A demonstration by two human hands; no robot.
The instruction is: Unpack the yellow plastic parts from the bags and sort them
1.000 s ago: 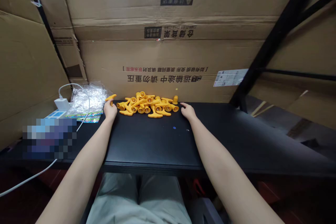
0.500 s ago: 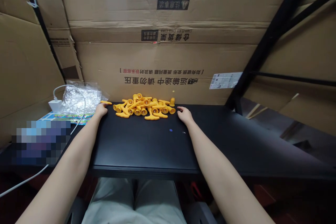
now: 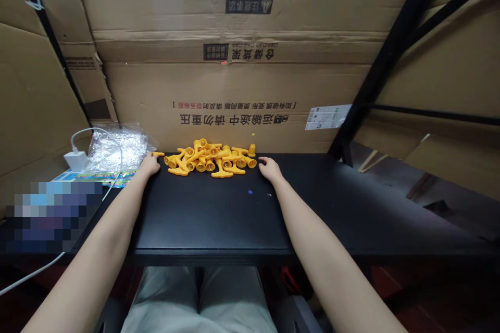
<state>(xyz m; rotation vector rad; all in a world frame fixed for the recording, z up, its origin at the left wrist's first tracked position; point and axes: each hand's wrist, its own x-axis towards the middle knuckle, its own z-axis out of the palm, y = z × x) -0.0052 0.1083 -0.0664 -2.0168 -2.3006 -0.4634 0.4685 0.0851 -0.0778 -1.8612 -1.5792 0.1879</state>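
Both bare forearms stretch forward over the smooth, matte black desk [image 3: 211,213], 1 on either side of a heap of yellow-orange plastic T-shaped pieces [image 3: 213,152] with round, hollow cup ends. The left hand [image 3: 150,166] is closed on 1 slim yellow-orange plastic piece [image 3: 158,154] at the heap's left, though its turned-away fingers make the exact grip hard to read. The right hand [image 3: 271,169] is loosely open, fingers slightly bent toward the heap's right end. Crinkled, shiny clear plastic packaging [image 3: 117,148] lies beyond the left hand.
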